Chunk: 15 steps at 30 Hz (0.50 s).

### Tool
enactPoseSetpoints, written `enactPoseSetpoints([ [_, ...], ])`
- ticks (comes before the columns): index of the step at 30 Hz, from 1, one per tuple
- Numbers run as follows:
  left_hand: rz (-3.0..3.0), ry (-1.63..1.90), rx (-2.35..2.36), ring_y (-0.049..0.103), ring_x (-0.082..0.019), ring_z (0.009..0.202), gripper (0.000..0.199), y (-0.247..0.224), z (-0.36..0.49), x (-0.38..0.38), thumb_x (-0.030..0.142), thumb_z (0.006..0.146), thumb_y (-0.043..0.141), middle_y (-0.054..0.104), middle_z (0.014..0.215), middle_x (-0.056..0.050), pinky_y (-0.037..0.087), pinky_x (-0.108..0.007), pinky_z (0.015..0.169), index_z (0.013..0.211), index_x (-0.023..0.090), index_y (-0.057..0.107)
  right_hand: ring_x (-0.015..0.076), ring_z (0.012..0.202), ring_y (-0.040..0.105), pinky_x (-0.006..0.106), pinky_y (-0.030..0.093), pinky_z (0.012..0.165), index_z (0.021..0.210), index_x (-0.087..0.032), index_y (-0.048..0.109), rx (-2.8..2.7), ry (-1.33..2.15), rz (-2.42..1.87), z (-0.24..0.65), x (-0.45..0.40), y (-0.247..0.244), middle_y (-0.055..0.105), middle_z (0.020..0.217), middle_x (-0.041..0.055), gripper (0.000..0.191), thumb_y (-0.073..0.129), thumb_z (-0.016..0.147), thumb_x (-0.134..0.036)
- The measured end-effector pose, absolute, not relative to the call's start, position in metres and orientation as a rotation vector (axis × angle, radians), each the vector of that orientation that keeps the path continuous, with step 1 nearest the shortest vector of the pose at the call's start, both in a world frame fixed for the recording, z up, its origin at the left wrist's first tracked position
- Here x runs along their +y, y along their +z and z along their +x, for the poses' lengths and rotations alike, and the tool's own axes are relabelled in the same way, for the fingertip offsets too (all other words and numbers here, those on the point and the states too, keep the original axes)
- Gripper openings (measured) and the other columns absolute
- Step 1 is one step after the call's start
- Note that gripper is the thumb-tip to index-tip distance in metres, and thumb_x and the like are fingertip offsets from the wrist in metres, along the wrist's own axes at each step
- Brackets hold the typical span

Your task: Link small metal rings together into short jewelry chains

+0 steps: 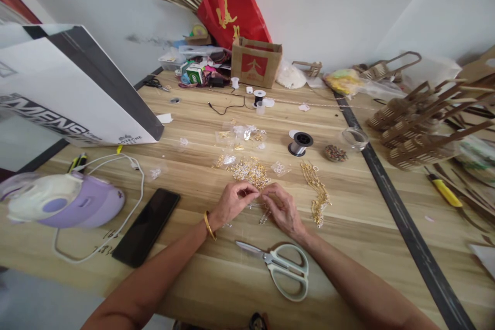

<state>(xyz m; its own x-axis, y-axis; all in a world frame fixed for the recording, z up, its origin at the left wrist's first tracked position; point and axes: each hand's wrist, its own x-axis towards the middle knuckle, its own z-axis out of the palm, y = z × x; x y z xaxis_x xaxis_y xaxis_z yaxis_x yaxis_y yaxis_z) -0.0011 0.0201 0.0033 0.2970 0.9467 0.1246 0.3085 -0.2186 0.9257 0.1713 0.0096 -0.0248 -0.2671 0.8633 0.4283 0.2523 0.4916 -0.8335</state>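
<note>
Gold findings (251, 171) lie in a loose heap mid-bench, just beyond both hands. Left hand (233, 201) & right hand (281, 208) meet fingertip to fingertip, each pinched on a tiny part too small to make out; thin clear thread seems to run between them, can't tell for sure.

Risks, as I judge:
- Part is tiny, so a slip drops it into the heap or onto the wood bench (359, 227), hard to find again.
- Right wrist sits near the chains (319, 193); a sideways drag could tangle them.
- Scissors (282, 265) lie just under the forearms w/ blades toward the left arm; could snag the thread.
- Spool (300, 143) stands apart, may roll if the thread is tugged.
</note>
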Motion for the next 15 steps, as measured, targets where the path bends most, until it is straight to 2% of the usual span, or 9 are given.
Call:
enactPoseSetpoints([
  [15,1.823,0.944,1.186,0.059,-0.014,0.068,0.009,-0.0023,-0.0025,0.0256,0.018,0.080,0.060,0.067,0.074,-0.004,0.046,-0.025,0.067,0.076,0.014,0.067,0.0177,0.076,0.056,0.031,0.045,0.071,0.084,-0.020,0.059,-1.672,0.832,-0.996,0.1737,0.0130,-0.0246,0.059,0.079,0.0034,0.011,0.051,0.089,-0.025],
])
